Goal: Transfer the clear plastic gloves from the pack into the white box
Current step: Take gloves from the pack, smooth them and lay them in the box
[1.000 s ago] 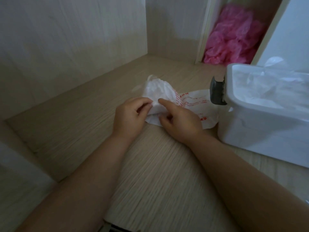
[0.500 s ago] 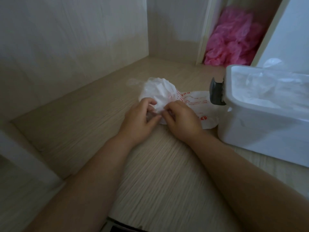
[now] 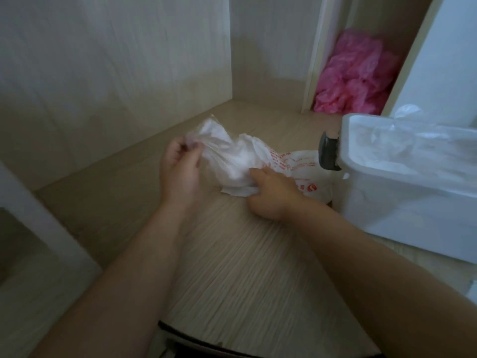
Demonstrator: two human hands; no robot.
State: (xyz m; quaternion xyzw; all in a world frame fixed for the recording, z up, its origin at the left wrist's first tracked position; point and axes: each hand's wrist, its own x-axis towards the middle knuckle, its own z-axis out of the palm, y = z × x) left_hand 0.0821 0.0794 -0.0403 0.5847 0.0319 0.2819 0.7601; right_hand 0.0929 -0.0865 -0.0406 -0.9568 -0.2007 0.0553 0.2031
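- Two grips on one item, entered left to right across the pale wood worktop (image 3: 232, 267).
- Left grip (image 3: 180, 171): clenched, with thumb and fingers pinching the free end of the glove bundle, which is held a little above the surface.
- Clear plastic gloves (image 3: 232, 156): a crumpled, whitish, translucent bundle stretched between the two grips. It is partly drawn from the pack, and its lower part rests on the worktop.
  - Handling, as judged: very light, limp, no stiffness. The thin film is probably slick and clingy, so layers may slide apart or trail. It is liable to stretch or tear if tugged by one edge.
  - Best hold: a gathered handful at the middle of the bundle, not a single sheet.
- Right grip (image 3: 271, 195): clenched on the near end of the bundle at the pack's mouth, low against the worktop. Which layers lie under the fingers cannot be told.
- Pack (image 3: 302, 164): a soft, flat white bag with red print, lying between the right grip and the box. It would probably lift with the gloves unless pinned.
- Black latch (image 3: 327, 153): on the box's left end.
- Pink plastic heap (image 3: 356, 73): in the rear compartment, well apart from the gloves.
- White box (image 3: 402, 210): open-topped and just right of the pack, with clear film already inside.
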